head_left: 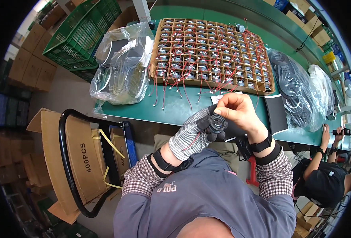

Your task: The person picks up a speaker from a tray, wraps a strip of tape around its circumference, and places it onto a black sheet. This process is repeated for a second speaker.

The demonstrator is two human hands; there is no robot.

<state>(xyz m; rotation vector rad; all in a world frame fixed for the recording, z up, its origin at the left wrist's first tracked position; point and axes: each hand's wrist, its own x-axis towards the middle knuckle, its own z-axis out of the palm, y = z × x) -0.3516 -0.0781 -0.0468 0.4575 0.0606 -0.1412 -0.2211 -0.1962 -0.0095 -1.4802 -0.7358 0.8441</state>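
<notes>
My left hand (191,137), in a striped grey glove with black fingertips, holds a small round black speaker (218,123) face up. A thin red wire hangs down over the glove. Just above the speaker, my bare right hand (238,112) has thumb and forefinger pressed together near its rim; whatever is between them is too small to make out. Beyond my hands, a divided cardboard tray (219,82) on the bench is filled with many small speakers, their red wires and white plugs trailing over its front edge.
The green bench (140,112) also carries clear bags of dark parts (122,81) at left, black sheets (275,113) and bagged black rings (288,85) at right. A green crate (80,35) and a black-framed trolley with cardboard (84,158) stand left. A co-worker (322,178) works at far right.
</notes>
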